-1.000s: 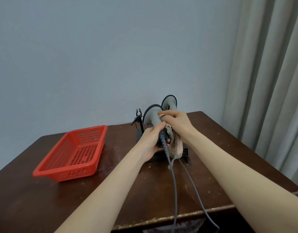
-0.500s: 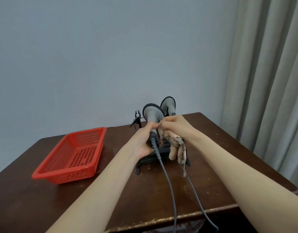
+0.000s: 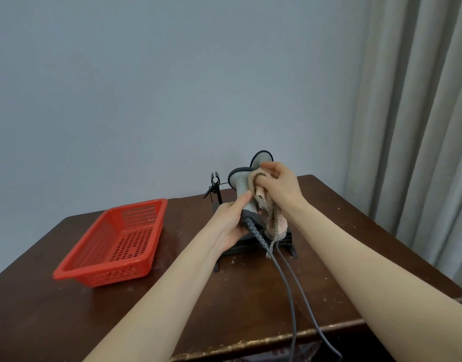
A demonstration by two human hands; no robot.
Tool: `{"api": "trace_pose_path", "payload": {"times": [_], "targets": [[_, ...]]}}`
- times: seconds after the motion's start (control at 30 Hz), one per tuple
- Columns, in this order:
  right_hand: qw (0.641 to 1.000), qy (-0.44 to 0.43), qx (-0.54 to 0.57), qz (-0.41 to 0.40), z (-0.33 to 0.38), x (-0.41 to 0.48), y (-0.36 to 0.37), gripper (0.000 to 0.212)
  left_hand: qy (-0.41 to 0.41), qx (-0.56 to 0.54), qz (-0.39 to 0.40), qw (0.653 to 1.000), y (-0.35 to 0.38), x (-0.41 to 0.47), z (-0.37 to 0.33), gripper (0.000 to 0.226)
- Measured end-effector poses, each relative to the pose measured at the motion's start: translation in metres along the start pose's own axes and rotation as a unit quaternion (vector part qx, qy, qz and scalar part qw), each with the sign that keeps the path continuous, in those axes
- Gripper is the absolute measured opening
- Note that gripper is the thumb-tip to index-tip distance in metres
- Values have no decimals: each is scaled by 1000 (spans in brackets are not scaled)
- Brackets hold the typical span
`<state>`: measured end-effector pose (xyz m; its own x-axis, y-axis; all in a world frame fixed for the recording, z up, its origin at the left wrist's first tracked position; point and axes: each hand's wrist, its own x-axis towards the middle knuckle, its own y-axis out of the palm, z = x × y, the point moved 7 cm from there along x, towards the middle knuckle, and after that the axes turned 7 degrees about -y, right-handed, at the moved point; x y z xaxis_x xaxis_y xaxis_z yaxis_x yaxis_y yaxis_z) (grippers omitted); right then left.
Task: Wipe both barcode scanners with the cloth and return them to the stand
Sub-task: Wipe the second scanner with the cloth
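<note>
The left hand (image 3: 228, 226) is wrapped around the lower end of the nearer barcode scanner's (image 3: 241, 189) handle, thumb lying up the grey shaft, just above where its ribbed cable (image 3: 287, 283) leaves the butt. The right hand (image 3: 279, 184) clutches a bunched checked cloth (image 3: 275, 220) and presses it against the scanner's neck just under the head, while a loose tail of fabric hangs down over the black stand (image 3: 289, 239). The second scanner (image 3: 262, 158) shows only its head behind the right hand; how it is seated there is hidden. Both cables run toward the near edge of the dark wooden table (image 3: 68, 322), and a red plastic basket (image 3: 120, 244) sits well apart on the left. The hanging tail could catch on the stand or the second scanner as the wiping strokes go on, and a tug on either cable could likely drag or tip the light stand, unseating the rear scanner.
</note>
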<state>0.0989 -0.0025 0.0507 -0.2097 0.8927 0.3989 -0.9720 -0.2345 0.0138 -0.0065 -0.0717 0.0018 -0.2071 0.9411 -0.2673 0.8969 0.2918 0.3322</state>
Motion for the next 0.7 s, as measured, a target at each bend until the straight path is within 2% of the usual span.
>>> {"api": "trace_pose_path", "payload": {"times": [0.1,0.23,0.43,0.5,0.57,0.63,0.7], "targets": [[994,1,-52,94,5,-7,12,25,-29,-70,5,997,0,-1,3,31],[983,-16,-33,178,13,-19,26,27,-60,-152,12,987,1,0,5,42],[960,-4,-63,274,11,-31,35,22,-50,-157,-60,985,-14,7,11,55],[967,8,-71,245,6,-25,29,20,-41,-162,-63,984,-16,7,14,50],[987,3,-72,147,5,-12,15,20,-18,-164,-62,984,-17,6,13,40],[999,-3,-19,43,7,-3,0,20,4,-159,-66,985,-17,6,10,33],[999,-1,30,15,7,1,-2,20,3,-157,-72,985,-16,5,11,30]]}}
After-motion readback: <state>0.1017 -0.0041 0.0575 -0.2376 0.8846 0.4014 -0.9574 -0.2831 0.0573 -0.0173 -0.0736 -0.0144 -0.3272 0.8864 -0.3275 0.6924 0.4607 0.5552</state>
